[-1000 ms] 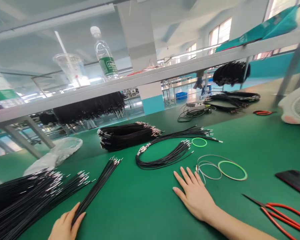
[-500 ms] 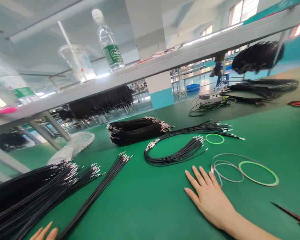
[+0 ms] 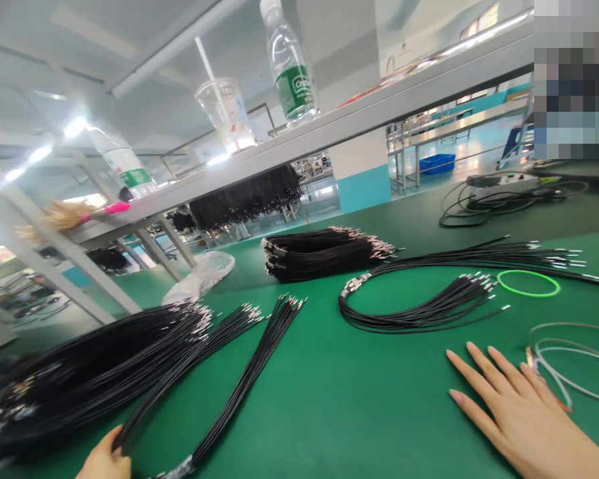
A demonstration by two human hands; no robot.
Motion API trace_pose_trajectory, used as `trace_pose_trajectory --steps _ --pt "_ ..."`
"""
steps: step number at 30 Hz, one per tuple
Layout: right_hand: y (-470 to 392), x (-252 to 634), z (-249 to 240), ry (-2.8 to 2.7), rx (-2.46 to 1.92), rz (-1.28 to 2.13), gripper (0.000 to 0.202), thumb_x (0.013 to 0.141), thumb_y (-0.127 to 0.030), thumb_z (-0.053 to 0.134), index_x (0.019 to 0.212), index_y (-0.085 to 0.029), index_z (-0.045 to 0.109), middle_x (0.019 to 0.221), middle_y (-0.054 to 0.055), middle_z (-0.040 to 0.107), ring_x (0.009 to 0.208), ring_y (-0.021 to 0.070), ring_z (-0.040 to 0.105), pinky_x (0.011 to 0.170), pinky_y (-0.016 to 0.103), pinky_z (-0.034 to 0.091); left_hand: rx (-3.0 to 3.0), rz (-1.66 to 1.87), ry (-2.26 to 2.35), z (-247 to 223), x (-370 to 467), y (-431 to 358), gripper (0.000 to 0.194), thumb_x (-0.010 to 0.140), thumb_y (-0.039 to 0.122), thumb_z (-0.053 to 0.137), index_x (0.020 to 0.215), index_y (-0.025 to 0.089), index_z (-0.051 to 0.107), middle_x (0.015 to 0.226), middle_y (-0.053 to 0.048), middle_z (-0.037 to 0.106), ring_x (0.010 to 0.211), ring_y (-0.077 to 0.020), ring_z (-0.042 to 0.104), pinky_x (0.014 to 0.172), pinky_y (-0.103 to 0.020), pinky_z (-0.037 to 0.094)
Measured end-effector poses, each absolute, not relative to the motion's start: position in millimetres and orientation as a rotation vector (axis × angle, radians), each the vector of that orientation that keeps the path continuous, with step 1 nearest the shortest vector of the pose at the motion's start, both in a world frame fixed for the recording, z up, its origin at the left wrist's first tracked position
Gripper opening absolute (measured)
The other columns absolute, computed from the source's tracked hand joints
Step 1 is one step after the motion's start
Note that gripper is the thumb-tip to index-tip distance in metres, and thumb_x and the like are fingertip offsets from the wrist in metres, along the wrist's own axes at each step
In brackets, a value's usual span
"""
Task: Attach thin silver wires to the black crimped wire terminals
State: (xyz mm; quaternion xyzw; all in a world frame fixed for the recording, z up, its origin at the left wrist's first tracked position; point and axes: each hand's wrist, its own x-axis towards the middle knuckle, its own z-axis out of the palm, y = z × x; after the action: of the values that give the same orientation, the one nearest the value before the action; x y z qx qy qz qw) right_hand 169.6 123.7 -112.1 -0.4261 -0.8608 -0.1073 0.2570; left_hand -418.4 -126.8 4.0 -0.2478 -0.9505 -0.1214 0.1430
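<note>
My left hand (image 3: 106, 458) is at the lower left edge, its fingers closed round a thin bundle of black cables (image 3: 180, 367) that have pale metal tips. Right beside it lies another black cable bundle (image 3: 247, 369) with a silvery band near its lower end. Farther left spreads a thick pile of black cables (image 3: 94, 379). My right hand (image 3: 524, 416) lies palm down on the green mat, fingers spread and holding nothing. A coiled grey wire (image 3: 562, 376) is beside its fingertips. Ahead of it curves a banded bundle of black cables (image 3: 374, 320).
A folded stack of black cables (image 3: 319, 258) sits farther back. Right of the curved bundle lies a bright green ring (image 3: 529, 293). A power strip (image 3: 502, 188) with cords is at the back right. A raised shelf (image 3: 329, 132) carries a bottle (image 3: 292, 80) and a plastic cup (image 3: 227, 120).
The view has swung left, so things appear farther right and the scissors are out of frame. My left hand, open before, is closed on the cable bundle. My right hand stays flat.
</note>
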Motion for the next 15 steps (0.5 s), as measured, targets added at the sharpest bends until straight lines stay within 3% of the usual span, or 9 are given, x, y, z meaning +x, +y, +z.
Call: trace_pose_trajectory --steps 3,5,8,11,15 --pt "126.5 176.5 -115.8 -2.352 -0.982 -0.36 0.05 0.091 -0.048 0.029 0.117 -0.029 0.068 0.133 0.013 0.057 0.136 0.0418 0.031 0.102 0.066 0.025 -0.836 -0.3 -2.711 7.4 -434.3 -116.2 0.048 0.08 0.017 0.042 0.124 0.012 0.058 0.109 -0.015 0.071 0.098 -0.0322 0.068 0.08 -0.037 0.054" --pt "128.3 178.3 -116.2 -2.354 -0.948 -0.374 0.049 0.091 -0.046 0.03 0.119 -0.03 0.066 0.134 0.013 0.057 0.136 0.0413 0.03 0.102 0.066 0.025 -0.926 -0.298 -2.686 14.6 -442.6 -107.2 0.049 0.079 0.017 0.041 0.124 0.013 0.058 0.113 -0.013 0.07 0.103 -0.0296 0.067 0.087 -0.034 0.052" --pt "129.8 177.6 -114.5 -2.37 -1.018 -0.345 0.052 0.089 -0.05 0.032 0.125 -0.028 0.063 0.134 0.014 0.057 0.133 0.0416 0.036 0.102 0.065 0.027 -1.019 -0.307 -2.649 23.0 -445.9 -88.1 0.045 0.08 0.021 0.041 0.118 0.011 0.062 0.106 -0.016 0.073 0.104 -0.034 0.066 0.091 -0.042 0.05" --pt "128.5 174.3 -110.9 -2.393 -1.139 -0.262 0.054 0.088 -0.055 0.033 0.127 -0.03 0.061 0.136 0.011 0.056 0.131 0.0392 0.041 0.105 0.063 0.028 -1.17 -0.33 -2.588 15.7 -424.4 -66.8 0.049 0.082 0.033 0.045 0.119 0.006 0.061 0.117 -0.02 0.068 0.116 -0.0372 0.059 0.101 -0.048 0.043" --pt "123.8 165.5 -103.2 -2.358 -1.365 -0.179 0.064 0.087 -0.062 0.033 0.132 -0.024 0.057 0.14 0.011 0.052 0.133 0.0389 0.04 0.107 0.063 0.028 -1.597 -0.327 -2.502 -18.0 -361.2 -47.2 0.055 0.083 0.048 0.05 0.132 0.024 0.054 0.136 -0.002 0.059 0.126 -0.0222 0.053 0.106 -0.033 0.041"
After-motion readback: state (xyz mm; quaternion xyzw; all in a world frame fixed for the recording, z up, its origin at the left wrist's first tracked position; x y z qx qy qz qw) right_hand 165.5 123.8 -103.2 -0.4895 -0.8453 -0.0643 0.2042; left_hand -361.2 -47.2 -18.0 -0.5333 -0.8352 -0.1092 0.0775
